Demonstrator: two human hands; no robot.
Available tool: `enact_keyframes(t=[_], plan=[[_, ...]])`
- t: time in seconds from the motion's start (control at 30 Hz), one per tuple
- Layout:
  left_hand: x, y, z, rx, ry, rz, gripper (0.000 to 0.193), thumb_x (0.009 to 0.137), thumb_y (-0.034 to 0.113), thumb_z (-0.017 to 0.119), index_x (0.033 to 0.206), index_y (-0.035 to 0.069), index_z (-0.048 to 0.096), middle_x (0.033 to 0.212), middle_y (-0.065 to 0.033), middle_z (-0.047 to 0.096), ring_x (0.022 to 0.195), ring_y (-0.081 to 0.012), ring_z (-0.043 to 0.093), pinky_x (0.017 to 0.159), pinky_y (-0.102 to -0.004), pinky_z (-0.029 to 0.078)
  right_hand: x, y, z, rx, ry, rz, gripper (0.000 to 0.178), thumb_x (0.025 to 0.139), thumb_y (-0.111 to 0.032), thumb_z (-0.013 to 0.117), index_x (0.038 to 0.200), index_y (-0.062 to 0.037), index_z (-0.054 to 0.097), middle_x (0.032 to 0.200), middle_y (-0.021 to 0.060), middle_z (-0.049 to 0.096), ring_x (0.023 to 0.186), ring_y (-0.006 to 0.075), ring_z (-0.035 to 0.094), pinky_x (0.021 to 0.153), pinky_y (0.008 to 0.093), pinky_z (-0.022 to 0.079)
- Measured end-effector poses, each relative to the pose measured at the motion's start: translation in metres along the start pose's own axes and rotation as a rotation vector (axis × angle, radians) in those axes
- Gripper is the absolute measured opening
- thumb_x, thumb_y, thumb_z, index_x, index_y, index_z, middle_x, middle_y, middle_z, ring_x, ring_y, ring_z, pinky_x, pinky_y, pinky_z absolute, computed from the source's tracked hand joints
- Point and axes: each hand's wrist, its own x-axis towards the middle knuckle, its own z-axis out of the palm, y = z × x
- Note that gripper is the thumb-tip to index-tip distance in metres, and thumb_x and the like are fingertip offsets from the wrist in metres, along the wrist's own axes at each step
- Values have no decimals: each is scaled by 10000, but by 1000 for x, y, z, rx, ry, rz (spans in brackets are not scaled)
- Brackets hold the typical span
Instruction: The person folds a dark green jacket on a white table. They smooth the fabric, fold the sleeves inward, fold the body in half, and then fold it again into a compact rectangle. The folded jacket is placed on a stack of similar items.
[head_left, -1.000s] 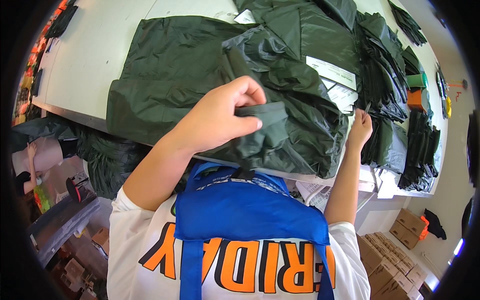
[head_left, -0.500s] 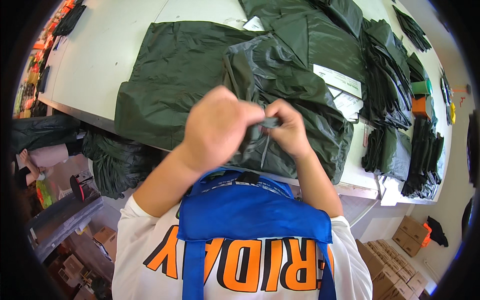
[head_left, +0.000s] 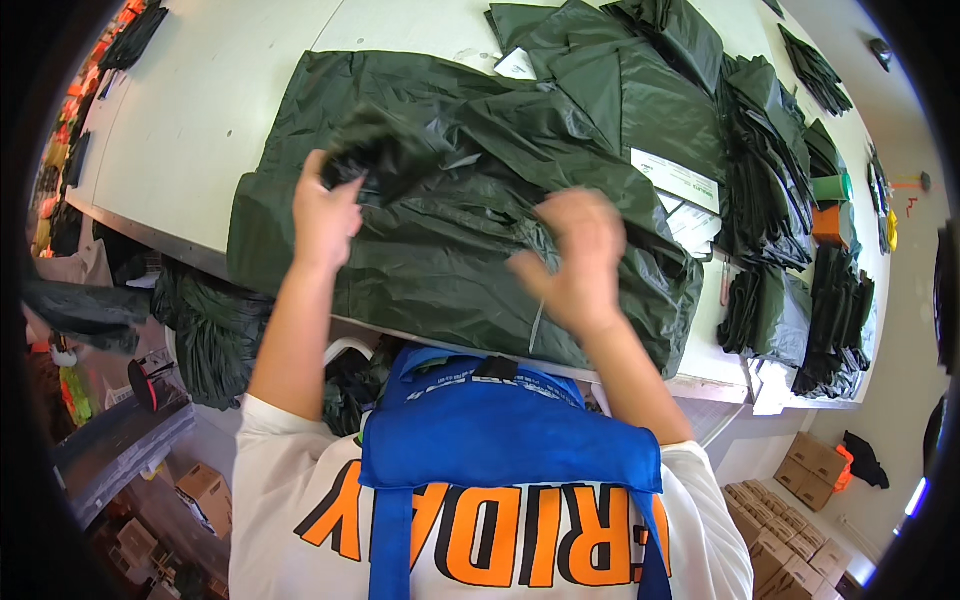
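A large piece of dark green, slightly shiny fabric (head_left: 440, 270) lies spread and creased along the table's near edge. My left hand (head_left: 325, 215) is closed on a bunched, dark part of this fabric, lifted over its left half and smeared by motion. Over the right half is my right hand (head_left: 580, 260), its thumb and fingers apart and nothing visibly held. That hand is blurred, and whether it touches the fabric I cannot tell. A thin pale cord (head_left: 537, 325) hangs on the fabric below it.
Folded dark green pieces (head_left: 670, 100) lie at the far right, with white printed cards (head_left: 675, 180) by them. Dark stacks (head_left: 770, 150) line the table's right side, near a green roll (head_left: 832, 188). Cardboard boxes (head_left: 790, 530) stand on the floor at lower right.
My hands were together at the middle, gripping the fabric. They have parted: the left moved left and away with a bunched part, while the right has let go and opened.
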Motion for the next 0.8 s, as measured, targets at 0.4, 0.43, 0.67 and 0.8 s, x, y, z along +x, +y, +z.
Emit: enact_keyframes(t=[0.4,0.43,0.67,0.8], plan=[[191,-40,-67,90,-237,-302,341,903,-33,492,1223,83,487,930,-67,581,619,-109,486,424,-198,318,-126,208,-103,-721,-52,634,208,660,52,515,819,-79,491,803,137,536,843,375,536,705,453,414],[200,-48,-63,182,-301,-330,403,871,-71,478,1236,100,491,984,-49,593,700,-98,489,473,-208,314,-122,211,-114,-760,-321,701,192,681,42,515,827,-83,504,859,126,584,895,369,560,739,442,433],[180,-22,9,306,-363,-370,518,904,-35,445,1372,184,407,1147,-42,594,819,-149,581,609,-286,490,54,156,-73,-145,-16,387,406,837,-80,608,1239,-104,559,1228,148,551,1116,348,544,928,396,462],[188,-14,21,371,-489,-339,533,927,-30,416,1406,196,349,1128,-77,573,689,-151,567,521,-257,488,104,152,-5,-371,-480,323,227,899,-177,566,1109,-95,591,1080,111,583,1064,315,570,814,419,498]])
